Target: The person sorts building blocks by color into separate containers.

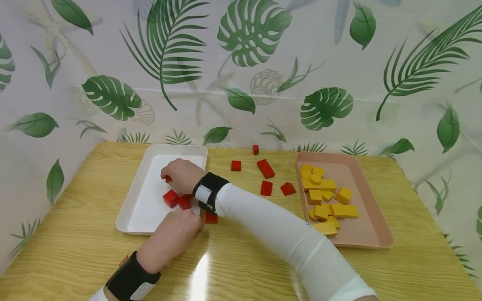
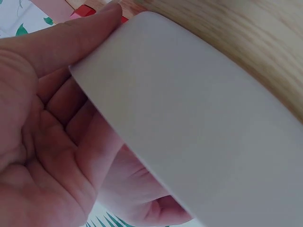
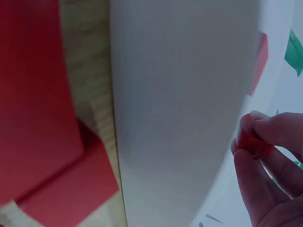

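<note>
My right hand (image 1: 183,175) reaches over the white tray (image 1: 139,209), pinching a small red block (image 3: 253,144) between thumb and fingers. The block shows a rounded side in the right wrist view. My left hand (image 1: 175,232) is at the tray's near right corner and grips its rim. In the left wrist view, the thumb lies along the corner while the other fingers (image 2: 97,146) pass behind the wall, their tips hidden. Inside the tray, red cubes (image 1: 171,198) sit between both hands.
Several red blocks (image 1: 266,168) lie on the wooden table (image 1: 244,259) between the trays; one red block (image 1: 211,218) is beside the white tray under my right forearm. A pink tray (image 1: 370,196) on the right contains several yellow blocks (image 1: 344,211). A leaf-print cloth (image 1: 271,113) hangs behind.
</note>
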`<action>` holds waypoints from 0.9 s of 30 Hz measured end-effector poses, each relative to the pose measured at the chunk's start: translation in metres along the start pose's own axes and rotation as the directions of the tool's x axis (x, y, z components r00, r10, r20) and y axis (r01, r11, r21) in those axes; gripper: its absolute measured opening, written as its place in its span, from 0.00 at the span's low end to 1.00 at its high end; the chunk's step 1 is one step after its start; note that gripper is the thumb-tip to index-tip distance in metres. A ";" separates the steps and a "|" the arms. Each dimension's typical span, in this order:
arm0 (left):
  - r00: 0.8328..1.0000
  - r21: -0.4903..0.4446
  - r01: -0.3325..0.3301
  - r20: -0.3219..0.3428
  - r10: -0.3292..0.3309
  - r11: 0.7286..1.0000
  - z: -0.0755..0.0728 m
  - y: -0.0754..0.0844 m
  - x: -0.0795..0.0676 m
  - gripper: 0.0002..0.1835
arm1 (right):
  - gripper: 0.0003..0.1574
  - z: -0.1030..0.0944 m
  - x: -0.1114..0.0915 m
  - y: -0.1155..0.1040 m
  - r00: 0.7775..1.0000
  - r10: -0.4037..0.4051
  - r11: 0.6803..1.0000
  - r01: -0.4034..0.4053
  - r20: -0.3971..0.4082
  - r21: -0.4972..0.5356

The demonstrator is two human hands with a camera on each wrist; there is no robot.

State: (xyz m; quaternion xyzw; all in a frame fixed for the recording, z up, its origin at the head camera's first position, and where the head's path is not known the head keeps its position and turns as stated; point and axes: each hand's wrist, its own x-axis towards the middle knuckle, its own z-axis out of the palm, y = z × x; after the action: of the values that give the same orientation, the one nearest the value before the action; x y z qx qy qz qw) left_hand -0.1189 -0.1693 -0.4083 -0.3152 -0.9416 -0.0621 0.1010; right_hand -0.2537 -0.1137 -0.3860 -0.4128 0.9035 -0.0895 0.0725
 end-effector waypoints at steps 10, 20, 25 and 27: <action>1.000 -0.008 -0.003 0.004 0.003 1.000 0.002 0.001 -0.002 0.11 | 0.18 0.017 -0.002 -0.004 0.999 -0.007 0.998 0.009 0.042 -0.056; 0.998 -0.005 0.028 0.059 -0.028 1.000 0.002 0.004 -0.001 0.10 | 0.19 0.003 -0.012 0.017 1.000 -0.026 0.999 0.026 0.010 0.034; 0.990 -0.002 0.067 0.121 -0.066 0.998 -0.001 0.005 0.001 0.10 | 0.19 -0.024 -0.027 0.055 0.996 0.040 0.998 -0.036 -0.081 0.043; 0.991 0.001 0.070 0.116 -0.069 0.998 -0.001 0.004 0.002 0.11 | 0.18 -0.031 -0.031 0.080 0.988 0.078 0.997 -0.077 -0.131 0.016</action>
State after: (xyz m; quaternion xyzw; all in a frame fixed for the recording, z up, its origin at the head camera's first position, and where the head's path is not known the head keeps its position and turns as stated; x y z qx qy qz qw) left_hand -0.1177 -0.1654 -0.4064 -0.2855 -0.9562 -0.0485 0.0433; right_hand -0.2982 -0.0352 -0.3716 -0.3702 0.9212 -0.1187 0.0184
